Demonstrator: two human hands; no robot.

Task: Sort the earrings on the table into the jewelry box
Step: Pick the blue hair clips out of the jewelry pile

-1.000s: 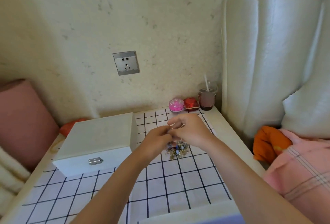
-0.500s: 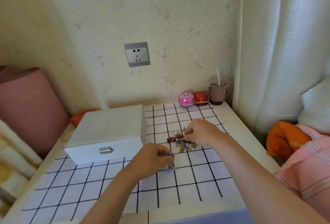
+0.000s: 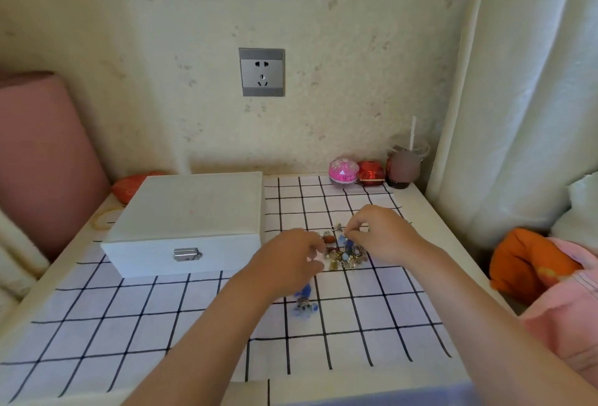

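Note:
A closed white jewelry box (image 3: 191, 221) with a metal clasp stands on the left of the checked cloth. A tangled pile of earrings (image 3: 344, 258) lies in the middle of the cloth. My right hand (image 3: 382, 234) hovers over the pile's far side and pinches a blue-beaded earring (image 3: 342, 239) with thumb and forefinger. My left hand (image 3: 284, 263) sits just left of the pile, its fingers loosely curled with nothing visible in them. A single blue earring (image 3: 304, 300) lies apart on the cloth, below my left hand.
A pink round case (image 3: 343, 172), a red case (image 3: 371, 173) and a cup with a straw (image 3: 404, 167) stand at the back right by the wall. A red pouch (image 3: 129, 187) lies behind the box. Orange fabric (image 3: 530, 263) is right of the table.
My left hand carried a blue earring away from the pile toward me, left it on the cloth and moved back to the pile. My right hand stayed over the pile, pinching an earring.

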